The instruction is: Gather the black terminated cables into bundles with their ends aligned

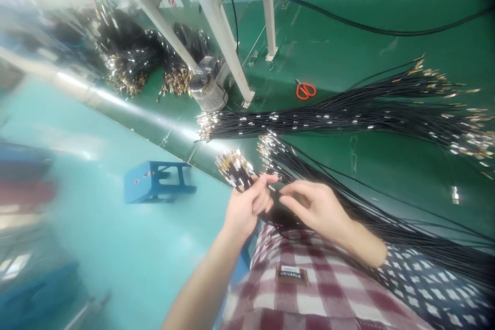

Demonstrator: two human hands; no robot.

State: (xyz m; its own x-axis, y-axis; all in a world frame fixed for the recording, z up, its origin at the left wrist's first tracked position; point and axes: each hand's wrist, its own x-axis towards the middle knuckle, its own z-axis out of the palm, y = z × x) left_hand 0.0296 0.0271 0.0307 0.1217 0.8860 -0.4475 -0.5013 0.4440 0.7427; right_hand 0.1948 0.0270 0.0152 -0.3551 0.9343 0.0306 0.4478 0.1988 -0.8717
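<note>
My left hand (pixel 247 206) is closed around a bundle of black cables (pixel 236 167), whose metal and white tips fan out above the fist. My right hand (pixel 315 206) is just to the right, its thumb and index fingertip brought close together in a pinch. A thin cable end with a pale tip lies between the two hands, but whether the right fingers grip it is hidden. Behind the hands, a second bundle of black cables (pixel 328 180) runs along the green bench to the lower right, its tipped ends close to the left hand's bundle.
A long cable bundle (pixel 294 121) lies across the green bench (pixel 386 160). Orange-handled scissors (pixel 306 91) and a grey cylindrical device (pixel 209 94) lie beyond it, by white metal legs (pixel 228 41). More coiled cables (pixel 131 56) sit farther left. A blue stool (pixel 149 182) is on the floor.
</note>
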